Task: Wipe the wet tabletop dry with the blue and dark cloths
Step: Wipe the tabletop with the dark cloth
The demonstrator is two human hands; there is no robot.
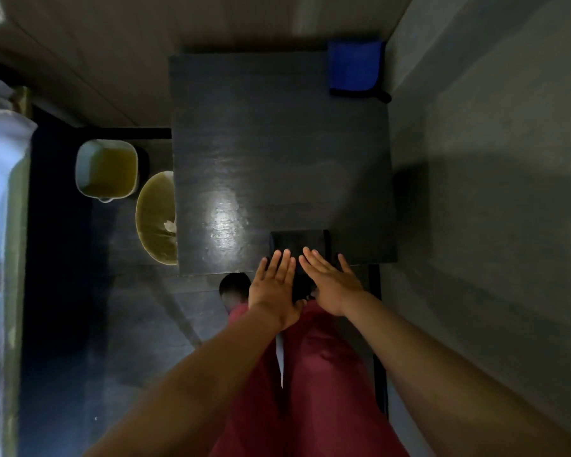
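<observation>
A dark square tabletop [277,153] fills the middle of the head view, with a shiny wet patch [225,222] near its front. A folded dark cloth [299,240] lies at the front edge. My left hand [274,282] and my right hand [330,282] rest flat side by side, fingers stretched, fingertips on the near part of that cloth. Neither hand grips it. A folded blue cloth [355,65] sits on the far right corner, well beyond both hands.
On the floor left of the table stand a square bucket [108,168] of yellowish water and a round basin [157,219] partly under the table edge. A wall [491,159] runs close along the right. A bed edge [0,192] is at far left.
</observation>
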